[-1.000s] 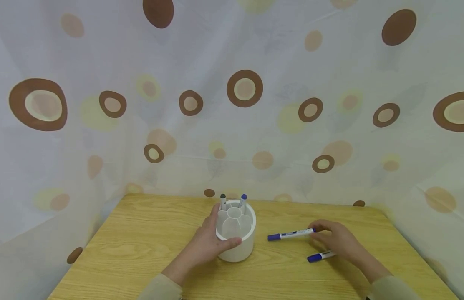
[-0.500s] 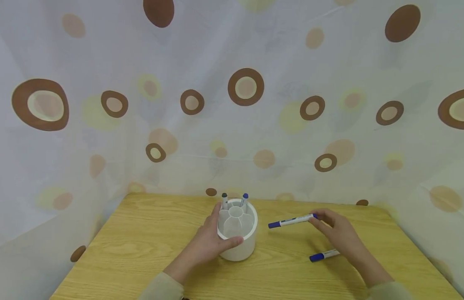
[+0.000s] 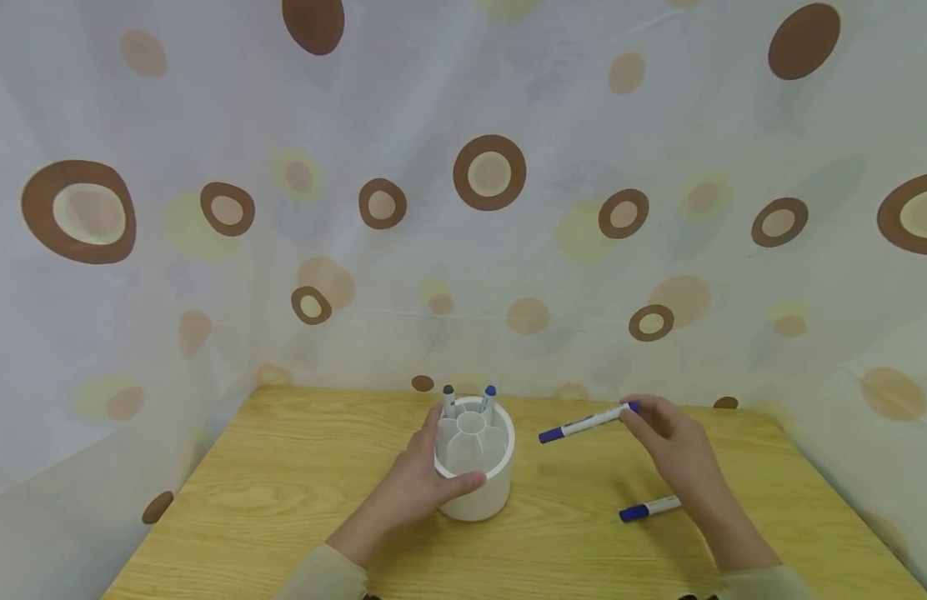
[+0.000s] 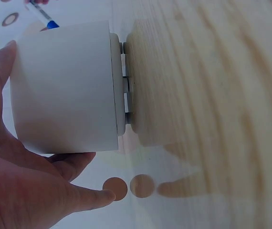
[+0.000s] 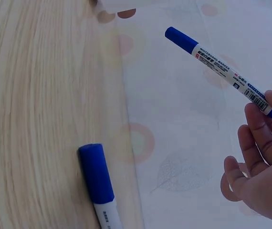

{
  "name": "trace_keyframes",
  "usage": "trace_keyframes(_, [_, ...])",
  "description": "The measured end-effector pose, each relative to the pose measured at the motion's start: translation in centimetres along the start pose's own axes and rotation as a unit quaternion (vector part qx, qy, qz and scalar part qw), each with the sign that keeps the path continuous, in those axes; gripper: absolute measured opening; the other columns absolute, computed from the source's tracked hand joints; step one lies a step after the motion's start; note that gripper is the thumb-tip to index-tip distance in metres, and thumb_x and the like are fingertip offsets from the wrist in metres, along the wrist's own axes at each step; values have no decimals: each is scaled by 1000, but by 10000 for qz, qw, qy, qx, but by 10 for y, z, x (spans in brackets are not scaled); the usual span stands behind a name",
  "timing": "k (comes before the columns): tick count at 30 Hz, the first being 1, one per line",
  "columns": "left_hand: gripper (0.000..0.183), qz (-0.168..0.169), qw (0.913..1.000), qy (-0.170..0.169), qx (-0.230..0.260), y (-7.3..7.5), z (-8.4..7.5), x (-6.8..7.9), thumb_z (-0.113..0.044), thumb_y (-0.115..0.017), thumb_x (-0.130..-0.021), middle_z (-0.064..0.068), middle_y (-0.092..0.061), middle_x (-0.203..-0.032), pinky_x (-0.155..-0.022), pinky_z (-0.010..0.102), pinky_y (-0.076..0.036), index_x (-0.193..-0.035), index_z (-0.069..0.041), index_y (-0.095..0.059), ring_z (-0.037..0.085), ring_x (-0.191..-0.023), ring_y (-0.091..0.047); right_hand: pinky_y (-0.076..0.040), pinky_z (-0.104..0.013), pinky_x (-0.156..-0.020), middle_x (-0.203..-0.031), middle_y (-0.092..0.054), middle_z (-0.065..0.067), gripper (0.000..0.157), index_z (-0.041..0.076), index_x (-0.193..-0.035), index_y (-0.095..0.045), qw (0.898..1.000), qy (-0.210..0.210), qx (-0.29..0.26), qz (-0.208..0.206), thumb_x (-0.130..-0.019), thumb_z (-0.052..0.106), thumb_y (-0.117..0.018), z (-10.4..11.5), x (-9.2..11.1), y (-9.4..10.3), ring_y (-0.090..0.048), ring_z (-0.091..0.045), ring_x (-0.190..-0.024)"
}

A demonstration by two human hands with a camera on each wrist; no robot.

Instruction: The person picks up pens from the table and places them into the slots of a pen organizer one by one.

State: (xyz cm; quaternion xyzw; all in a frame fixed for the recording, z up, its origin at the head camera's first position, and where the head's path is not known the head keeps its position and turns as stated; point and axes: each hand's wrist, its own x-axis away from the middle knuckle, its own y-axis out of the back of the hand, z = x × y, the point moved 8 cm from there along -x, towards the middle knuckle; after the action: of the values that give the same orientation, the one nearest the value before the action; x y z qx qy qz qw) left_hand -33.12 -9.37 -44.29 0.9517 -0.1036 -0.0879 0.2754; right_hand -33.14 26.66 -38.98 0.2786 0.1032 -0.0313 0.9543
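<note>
My left hand (image 3: 409, 492) grips a round white pen holder (image 3: 480, 500) around its near left side, thumb across the front below the rim. Petal-shaped compartments divide its inside. Two markers stand at its back: a dark-capped marker (image 3: 449, 402) and a blue-capped marker (image 3: 488, 401). To the right, above the table, my right hand (image 3: 681, 450) pinches a whiteboard marker (image 5: 226, 74) by its blue tail end between thumb and index finger. Its blue cap points left, slightly down, towards the holder. Another blue-capped marker (image 3: 649, 509) lies on the table below my right hand.
The wooden table (image 3: 283, 483) runs back to a light curtain (image 3: 553, 350) printed with brown and beige circles, which also hangs along both sides. In the left wrist view, small feet (image 4: 126, 85) show under the pen holder.
My right hand has lifted the whiteboard marker up off the table, and its tail end has risen more than its cap. My left hand stays on the pen holder.
</note>
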Motion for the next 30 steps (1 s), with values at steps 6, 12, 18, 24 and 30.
trace_keyframes(6, [127, 52, 10000, 8, -46, -1, 1, 0, -54, -92, -88, 27, -43, -165, -112, 71, -47, -178, -16, -10, 47, -138, -56, -48, -51, -118, -157, -61, -15, 57, 11, -152, -62, 9996, 95, -129, -248, -113, 53, -60, 18, 2, -2, -53, -40, -149])
trace_keyframes(12, [126, 53, 10000, 3, -22, 0, 0, 0, -53, -92, -89, 27, -43, -165, -111, 71, -48, -177, -15, -11, 47, -138, -57, -47, -11, -96, -149, -68, -9, 49, 12, -148, -66, 9982, 190, -161, -548, -114, 47, -61, 32, 2, -6, -59, -26, -140])
trace_keyframes(18, [125, 58, 10000, -5, -9, 1, -1, 0, -53, -92, -89, 27, -44, -164, -112, 71, -47, -177, -15, -12, 47, -137, -57, -49, -12, -95, -142, -71, -6, 47, 13, -146, -68, 9964, 216, -361, -736, -113, 46, -63, 44, 1, -10, -61, -3, -125])
trace_keyframes(24, [126, 58, 10000, -27, -13, 0, 1, -1, -54, -91, -89, 27, -42, -166, -113, 71, -46, -177, -15, -10, 47, -140, -55, -51, -13, -96, -137, -73, -7, 46, 10, -144, -68, 9944, 337, -699, -717, -113, 44, -65, 54, -1, -19, -64, 1, -121])
trace_keyframes(30, [126, 46, 10000, -31, -11, 0, 2, -1, -54, -91, -89, 27, -42, -166, -113, 70, -46, -177, -15, -10, 47, -140, -55, -50, -15, -98, -138, -73, -5, 48, 11, -144, -68, 9944, 345, -741, -670, -112, 46, -65, 59, -5, -28, -63, -11, -130])
